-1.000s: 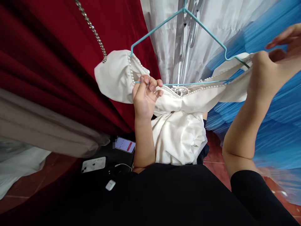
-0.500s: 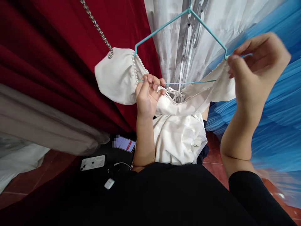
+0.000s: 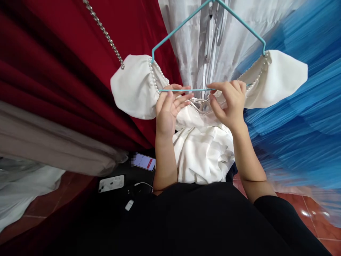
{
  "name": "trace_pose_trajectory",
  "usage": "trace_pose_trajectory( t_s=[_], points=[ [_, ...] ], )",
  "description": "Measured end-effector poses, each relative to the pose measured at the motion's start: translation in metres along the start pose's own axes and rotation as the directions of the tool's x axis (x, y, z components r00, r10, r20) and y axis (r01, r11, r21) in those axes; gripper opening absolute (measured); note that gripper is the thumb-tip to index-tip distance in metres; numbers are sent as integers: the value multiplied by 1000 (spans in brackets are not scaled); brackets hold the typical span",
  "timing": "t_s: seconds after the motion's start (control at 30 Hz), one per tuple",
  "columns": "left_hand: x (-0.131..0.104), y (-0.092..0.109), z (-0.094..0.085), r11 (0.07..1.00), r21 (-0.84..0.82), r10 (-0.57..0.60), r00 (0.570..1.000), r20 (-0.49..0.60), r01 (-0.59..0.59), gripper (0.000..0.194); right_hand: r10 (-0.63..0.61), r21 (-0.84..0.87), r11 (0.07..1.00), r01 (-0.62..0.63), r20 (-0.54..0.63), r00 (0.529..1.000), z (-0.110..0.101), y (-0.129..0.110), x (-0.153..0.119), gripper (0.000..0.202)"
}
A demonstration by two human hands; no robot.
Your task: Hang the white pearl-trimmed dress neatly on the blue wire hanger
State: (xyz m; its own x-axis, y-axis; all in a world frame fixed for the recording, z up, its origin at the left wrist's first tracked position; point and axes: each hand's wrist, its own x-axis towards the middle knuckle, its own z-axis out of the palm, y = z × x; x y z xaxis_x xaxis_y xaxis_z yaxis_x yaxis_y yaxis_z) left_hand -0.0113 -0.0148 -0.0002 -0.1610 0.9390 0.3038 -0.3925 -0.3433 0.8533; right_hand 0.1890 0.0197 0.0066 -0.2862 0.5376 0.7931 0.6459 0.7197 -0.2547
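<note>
A white dress (image 3: 204, 153) with pearl-edged sleeves hangs on a thin turquoise hanger (image 3: 176, 31), its skirt gathered over my lap. Both puffed sleeves sit at the hanger's ends. My left hand (image 3: 172, 106) is by the left part of the hanger's lower bar, fingers apart, the bar passing across them. On the right, my right hand (image 3: 229, 101) has its fingers apart too, fingertips touching or very near the same bar. White lacing shows behind and between the hands.
A metal chain (image 3: 105, 32) hangs before the red curtain (image 3: 80, 85). Blue tulle (image 3: 298, 138) fills the right side. At lower left lie a lit phone (image 3: 144, 161), a white phone (image 3: 112, 183) and a small white case (image 3: 129, 205) near a cable.
My right hand has left the right sleeve and moved left to the lower bar. That sleeve now hangs over the hanger's end. My left hand's fingers have spread a little.
</note>
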Motion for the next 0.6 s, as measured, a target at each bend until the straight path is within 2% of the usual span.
trace_pose_trajectory(
  t_s=[0.07, 0.1, 0.13, 0.17, 0.2, 0.23, 0.27, 0.3, 0.33, 0.37, 0.43, 0.5, 0.6],
  points=[
    [-7, 2, -3, 993, 122, 18, 998, -62, -10, 30, 8, 6, 1000, -8, 22, 1000, 1, -2, 2, 28],
    [-10, 5, -3, 982, 177, 84, 988, -131, -60, 28, 9, 5, 1000, -10, 28, 1000, 3, -3, 2, 28],
    [-12, 8, -4, 963, 232, 187, 960, -211, -136, 24, 8, 1, 1000, -8, 31, 999, 5, -4, 3, 29],
    [-12, 12, -5, 929, 289, 313, 906, -284, -231, 19, 7, -5, 1000, -7, 30, 1000, 7, -4, 3, 30],
    [-12, 16, -5, 875, 355, 447, 832, -329, -330, 14, 9, -12, 1000, -9, 26, 1000, 8, -5, 4, 30],
    [-10, 20, -6, 802, 427, 568, 753, -331, -418, 9, 11, -18, 1000, -10, 23, 1000, 9, -5, 3, 30],
    [-6, 23, -7, 718, 495, 669, 683, -295, -489, 4, 12, -20, 1000, -12, 20, 1000, 10, -5, 3, 30],
    [-1, 25, -9, 630, 555, 745, 626, -232, -544, 10, 13, -19, 1000, -13, 20, 1000, 9, -5, 3, 30],
    [5, 25, -11, 547, 606, 793, 588, -156, -578, 20, 13, -16, 1000, -13, 22, 1000, 8, -5, 2, 30],
    [12, 24, -13, 486, 647, 816, 571, -93, -588, 30, 12, -14, 1000, -12, 24, 1000, 7, -4, 2, 30],
    [26, 19, -17, 464, 696, 797, 601, -60, -547, 42, 9, -15, 1000, -9, 32, 999, 3, -2, 2, 29],
    [39, 11, -19, 517, 696, 759, 642, -103, -499, 40, 6, -20, 1000, -5, 39, 999, -1, 1, 2, 29],
    [54, 8, -21, 608, 618, 705, 696, -133, -498, 32, -14, -36, 999, 16, 56, 998, -7, 6, 3, 29]
  ],
)
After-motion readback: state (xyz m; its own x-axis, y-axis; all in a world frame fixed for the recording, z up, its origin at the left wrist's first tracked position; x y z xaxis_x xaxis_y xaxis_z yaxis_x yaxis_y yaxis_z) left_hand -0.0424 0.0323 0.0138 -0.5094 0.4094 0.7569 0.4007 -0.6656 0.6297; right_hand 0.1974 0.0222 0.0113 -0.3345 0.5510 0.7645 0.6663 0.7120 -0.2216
